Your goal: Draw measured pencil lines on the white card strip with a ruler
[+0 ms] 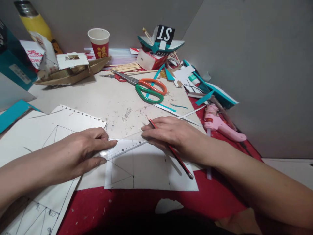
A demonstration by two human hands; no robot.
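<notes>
A clear ruler lies slantwise over a white sheet marked with pencil lines. My left hand pinches the ruler's left end between thumb and fingers. At the ruler's right end rests my right hand, its fingers closed round a red and black pencil, whose tip points up and left. Under my left forearm is a larger notebook sheet with torn holes and drawn triangles.
Orange and green scissors lie beyond my hands. A pink glue gun sits at right. Behind stand a paper cup, a cardboard boat, a teal paper boat and a yellow bottle.
</notes>
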